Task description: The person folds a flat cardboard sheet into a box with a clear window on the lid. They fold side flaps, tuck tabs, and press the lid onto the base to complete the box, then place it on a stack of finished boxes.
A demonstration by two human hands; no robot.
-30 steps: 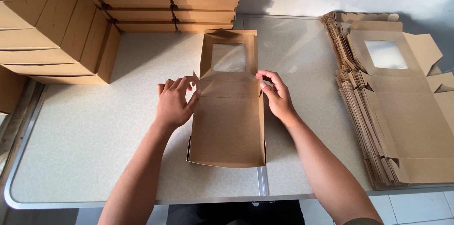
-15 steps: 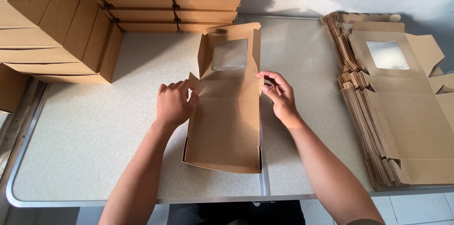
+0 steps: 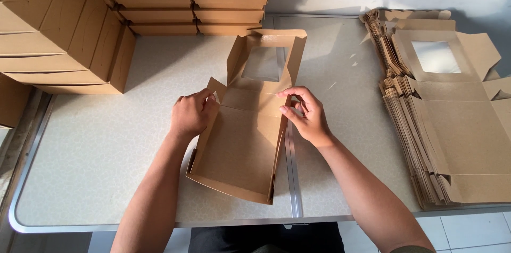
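Table [image 3: 96,146]: flat blanks [image 3: 452,125], folded boxes [image 3: 69,35].

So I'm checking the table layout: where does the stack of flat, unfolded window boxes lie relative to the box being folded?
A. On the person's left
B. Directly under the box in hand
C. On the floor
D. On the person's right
D: the stack of flat window boxes lies on the table to the right of the half-folded box, beyond the right hand.

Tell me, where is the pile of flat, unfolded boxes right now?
The pile of flat boxes lies on the table's right side, beyond the right hand, which grips the half-folded box.
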